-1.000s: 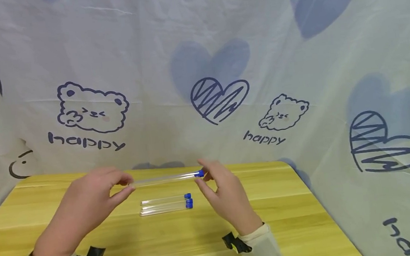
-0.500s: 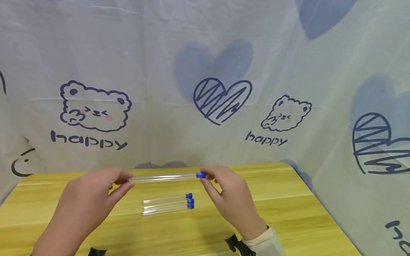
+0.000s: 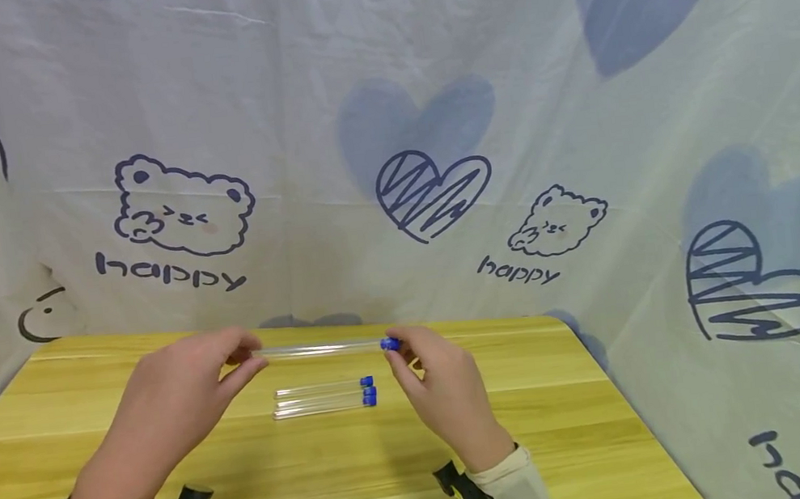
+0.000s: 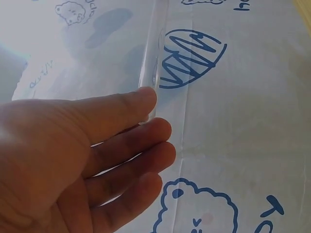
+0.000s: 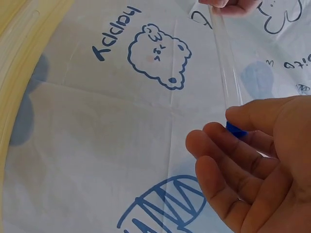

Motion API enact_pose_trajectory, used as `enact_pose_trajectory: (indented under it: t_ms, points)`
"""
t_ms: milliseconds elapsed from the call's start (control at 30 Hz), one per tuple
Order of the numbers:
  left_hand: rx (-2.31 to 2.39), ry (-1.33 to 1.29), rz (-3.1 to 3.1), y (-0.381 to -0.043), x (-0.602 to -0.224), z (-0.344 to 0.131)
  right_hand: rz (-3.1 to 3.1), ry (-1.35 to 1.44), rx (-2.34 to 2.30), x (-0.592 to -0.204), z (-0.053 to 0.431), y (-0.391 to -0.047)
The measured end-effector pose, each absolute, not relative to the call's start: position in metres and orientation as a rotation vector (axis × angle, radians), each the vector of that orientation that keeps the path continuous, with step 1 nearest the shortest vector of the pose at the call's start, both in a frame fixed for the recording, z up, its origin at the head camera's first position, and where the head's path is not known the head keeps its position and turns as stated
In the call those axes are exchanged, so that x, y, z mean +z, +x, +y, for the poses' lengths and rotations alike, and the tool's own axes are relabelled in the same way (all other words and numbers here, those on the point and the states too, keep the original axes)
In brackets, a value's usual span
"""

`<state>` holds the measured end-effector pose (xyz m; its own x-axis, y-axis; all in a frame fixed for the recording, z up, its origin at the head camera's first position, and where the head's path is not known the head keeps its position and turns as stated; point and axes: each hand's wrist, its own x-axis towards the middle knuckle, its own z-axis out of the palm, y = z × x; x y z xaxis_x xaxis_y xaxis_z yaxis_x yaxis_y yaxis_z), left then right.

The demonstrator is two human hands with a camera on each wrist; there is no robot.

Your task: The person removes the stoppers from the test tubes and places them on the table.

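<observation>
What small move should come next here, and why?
Probably a slight twist of the blue cap by the right hand, since that hand pinches it at one end of the clear tube while the left hand pinches the opposite end.

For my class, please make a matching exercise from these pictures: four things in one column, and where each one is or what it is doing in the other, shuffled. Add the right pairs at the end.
Column one
1. Left hand
2. Right hand
3. Three tubes
4. Patterned cloth

Column two
A. Behind the table
B. Holding the end of the held tube with the blue cap
C. Lying side by side
D. Pinching the clear end, without a cap

Right pairs: 1-D, 2-B, 3-C, 4-A
</observation>
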<state>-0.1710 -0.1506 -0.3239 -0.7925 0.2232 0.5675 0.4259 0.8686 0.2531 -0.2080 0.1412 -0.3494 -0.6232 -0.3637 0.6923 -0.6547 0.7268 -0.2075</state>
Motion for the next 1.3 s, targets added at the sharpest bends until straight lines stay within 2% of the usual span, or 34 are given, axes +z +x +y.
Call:
enact_pose_trajectory:
  t_ms: [1300]
  points:
    - [-0.546, -0.5, -2.522, -0.174, -0.3267, -0.1498, -2.311, 0.7, 0.67, -0.3522, 0.14, -0.208]
